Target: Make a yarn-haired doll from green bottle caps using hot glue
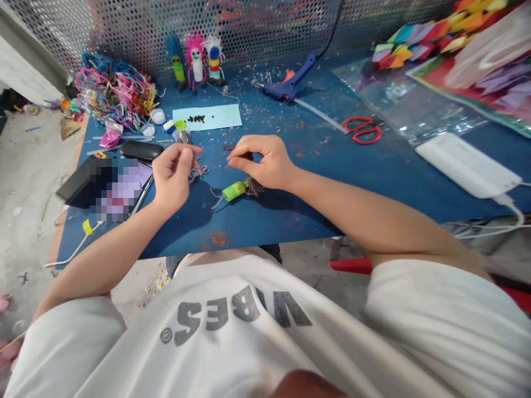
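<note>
My left hand (173, 176) hovers over the table with its fingers curled and the thumb pressed against them; whatever it pinches is too small to make out. A loose bundle of greyish-mauve yarn (199, 172) lies just right of its fingers. My right hand (265, 160) has thumb and forefinger pinched together, and I cannot see what is between them. Below it lies a small lime-green doll (234, 191) on its side, with brownish yarn hair (254, 187) partly under the hand and thin strands at its other end. A small dark strip (228, 147) lies between the hands.
Three finished yarn-haired dolls (197, 62) stand against the perforated metal panel (257, 33). A yarn heap (116, 99), light-blue card (226, 116) with black bits, blue glue gun (290, 83), red-handled scissors (362, 129), white power bank (464, 165) and black case (141, 150) surround the hands.
</note>
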A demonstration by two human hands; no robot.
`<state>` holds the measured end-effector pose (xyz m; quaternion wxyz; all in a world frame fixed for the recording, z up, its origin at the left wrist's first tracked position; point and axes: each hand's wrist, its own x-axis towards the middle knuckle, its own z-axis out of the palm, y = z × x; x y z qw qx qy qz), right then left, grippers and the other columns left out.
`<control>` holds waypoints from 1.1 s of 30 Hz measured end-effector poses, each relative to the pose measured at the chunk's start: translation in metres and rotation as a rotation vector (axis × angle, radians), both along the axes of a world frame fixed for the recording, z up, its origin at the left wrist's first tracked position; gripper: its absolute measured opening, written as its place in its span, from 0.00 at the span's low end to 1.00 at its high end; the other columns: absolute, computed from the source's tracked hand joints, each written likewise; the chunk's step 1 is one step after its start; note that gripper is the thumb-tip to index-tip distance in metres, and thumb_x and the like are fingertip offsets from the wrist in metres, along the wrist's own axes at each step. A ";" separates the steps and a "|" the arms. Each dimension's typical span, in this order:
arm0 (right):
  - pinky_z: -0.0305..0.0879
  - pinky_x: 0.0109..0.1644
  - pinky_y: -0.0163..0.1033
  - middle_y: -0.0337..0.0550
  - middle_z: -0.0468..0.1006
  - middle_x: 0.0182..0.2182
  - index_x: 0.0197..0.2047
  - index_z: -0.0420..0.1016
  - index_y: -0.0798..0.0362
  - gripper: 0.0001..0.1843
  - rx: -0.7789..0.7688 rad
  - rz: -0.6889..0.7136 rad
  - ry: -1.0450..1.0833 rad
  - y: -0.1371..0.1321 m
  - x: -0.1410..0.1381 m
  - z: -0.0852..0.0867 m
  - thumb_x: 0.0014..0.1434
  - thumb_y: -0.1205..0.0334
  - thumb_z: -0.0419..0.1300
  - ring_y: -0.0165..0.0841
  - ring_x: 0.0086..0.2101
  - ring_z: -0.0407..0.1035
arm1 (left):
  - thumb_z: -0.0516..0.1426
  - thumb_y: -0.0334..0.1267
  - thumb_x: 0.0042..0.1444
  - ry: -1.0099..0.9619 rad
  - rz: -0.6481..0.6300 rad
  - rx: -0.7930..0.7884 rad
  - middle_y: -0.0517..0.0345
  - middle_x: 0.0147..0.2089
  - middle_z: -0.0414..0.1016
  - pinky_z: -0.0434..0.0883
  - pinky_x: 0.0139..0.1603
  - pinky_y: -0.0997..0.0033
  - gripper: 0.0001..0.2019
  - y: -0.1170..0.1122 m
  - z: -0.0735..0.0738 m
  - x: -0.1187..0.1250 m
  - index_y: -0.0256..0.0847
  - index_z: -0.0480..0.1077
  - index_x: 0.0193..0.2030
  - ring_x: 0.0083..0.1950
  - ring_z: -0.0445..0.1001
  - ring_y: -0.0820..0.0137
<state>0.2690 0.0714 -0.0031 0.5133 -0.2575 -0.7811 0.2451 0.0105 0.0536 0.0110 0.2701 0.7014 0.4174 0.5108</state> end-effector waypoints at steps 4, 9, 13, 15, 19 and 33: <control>0.70 0.39 0.40 0.43 0.82 0.37 0.42 0.89 0.49 0.24 0.016 0.025 0.004 -0.009 -0.008 0.002 0.74 0.36 0.70 0.32 0.33 0.71 | 0.60 0.76 0.67 0.110 -0.195 -0.123 0.48 0.43 0.89 0.79 0.46 0.65 0.36 -0.017 0.003 0.014 0.40 0.85 0.49 0.42 0.85 0.62; 0.68 0.38 0.39 0.43 0.82 0.37 0.43 0.89 0.49 0.23 0.017 0.090 0.004 -0.015 -0.012 -0.001 0.75 0.37 0.70 0.31 0.33 0.71 | 0.63 0.72 0.68 -0.006 -0.300 -0.277 0.52 0.31 0.84 0.75 0.34 0.69 0.33 -0.025 0.003 0.021 0.40 0.81 0.35 0.31 0.80 0.68; 0.71 0.42 0.41 0.45 0.85 0.41 0.50 0.89 0.48 0.22 0.050 0.112 -0.034 -0.005 -0.002 0.002 0.76 0.36 0.68 0.34 0.38 0.75 | 0.62 0.65 0.73 0.028 -0.355 -0.175 0.49 0.38 0.85 0.81 0.45 0.65 0.29 -0.027 0.003 0.019 0.41 0.82 0.34 0.39 0.82 0.66; 0.75 0.47 0.44 0.47 0.86 0.44 0.53 0.88 0.46 0.21 0.088 0.026 -0.082 0.015 0.016 0.008 0.78 0.38 0.66 0.37 0.41 0.78 | 0.62 0.60 0.75 0.160 -0.363 -0.065 0.42 0.54 0.86 0.81 0.62 0.56 0.25 -0.033 0.000 0.021 0.41 0.84 0.36 0.56 0.85 0.60; 0.72 0.60 0.51 0.53 0.87 0.54 0.56 0.90 0.51 0.10 0.219 -0.368 -0.431 0.086 0.082 0.033 0.73 0.61 0.74 0.42 0.52 0.79 | 0.62 0.47 0.77 0.477 -0.369 0.041 0.35 0.77 0.74 0.71 0.77 0.34 0.16 -0.048 -0.011 0.033 0.41 0.87 0.43 0.80 0.71 0.43; 0.50 0.71 0.54 0.68 0.82 0.62 0.79 0.73 0.60 0.29 0.147 -0.605 -1.408 0.170 0.159 0.028 0.78 0.74 0.63 0.44 0.65 0.71 | 0.60 0.43 0.79 0.560 -0.336 0.279 0.35 0.68 0.83 0.83 0.57 0.54 0.14 -0.058 -0.019 0.030 0.39 0.83 0.43 0.58 0.88 0.56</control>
